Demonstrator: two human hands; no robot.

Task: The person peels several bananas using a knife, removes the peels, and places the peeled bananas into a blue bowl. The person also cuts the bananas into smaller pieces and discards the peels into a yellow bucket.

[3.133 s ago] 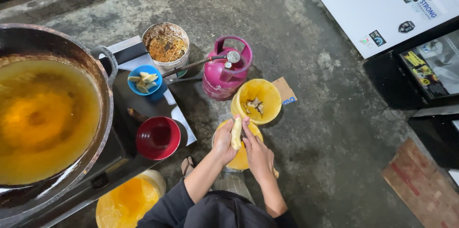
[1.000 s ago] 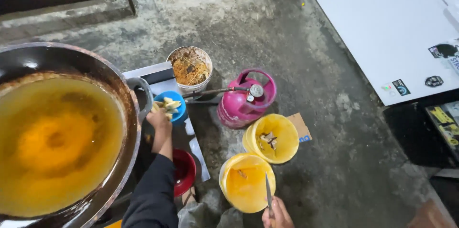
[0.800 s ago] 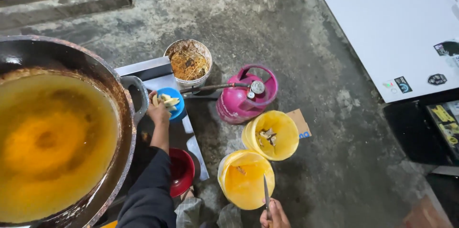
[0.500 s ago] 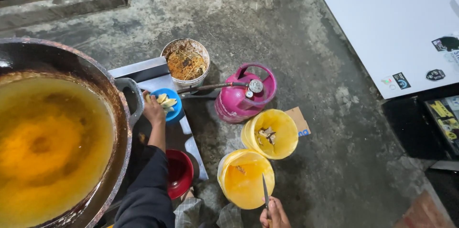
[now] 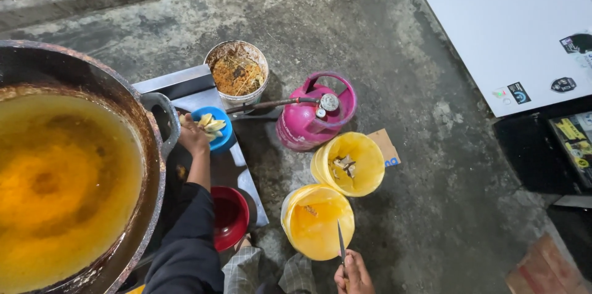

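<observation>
Wok (image 5: 68, 164) of oil is the landmark. Right of its handle: blue bowl (image 5: 223, 137) of banana slices, left hand (image 5: 193, 137) at its rim, grip unclear. Further right, right hand (image 5: 353, 274) clenches knife (image 5: 341, 245) over yellow bucket (image 5: 316, 223).

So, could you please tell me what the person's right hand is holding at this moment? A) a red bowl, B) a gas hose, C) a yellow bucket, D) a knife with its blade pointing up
D: the right hand grips a knife, its blade pointing up over the near yellow bucket, while the left hand is at the blue bowl.
</observation>
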